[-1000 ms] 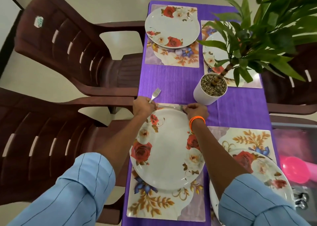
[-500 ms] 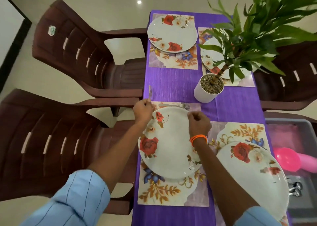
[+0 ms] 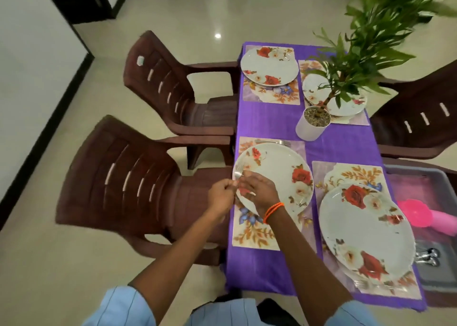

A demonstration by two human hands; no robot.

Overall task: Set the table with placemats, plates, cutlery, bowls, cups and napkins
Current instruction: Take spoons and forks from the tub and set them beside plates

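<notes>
Four floral plates sit on floral placemats on the purple tablecloth (image 3: 267,122). My hands meet at the left rim of the near-left plate (image 3: 277,172). My left hand (image 3: 221,197) pinches a silver fork (image 3: 237,176), whose shiny end sticks up between the hands. My right hand (image 3: 257,192), with an orange band at the wrist, curls its fingers onto the same fork over the plate. Another fork (image 3: 272,141) lies across the top of this placemat (image 3: 252,234), beyond the plate.
A white plant pot (image 3: 311,127) stands mid-table, its leaves hiding part of the far-right plate (image 3: 314,90). A grey tub (image 3: 420,177) at the right holds a pink cup (image 3: 418,214) and spoons (image 3: 427,256). Brown chairs (image 3: 128,177) flank the table.
Both hands pulled back from the top of the placemat to the plate's left rim. One fork stays lying above the plate; the other fork is now between both hands. The view shifted left.
</notes>
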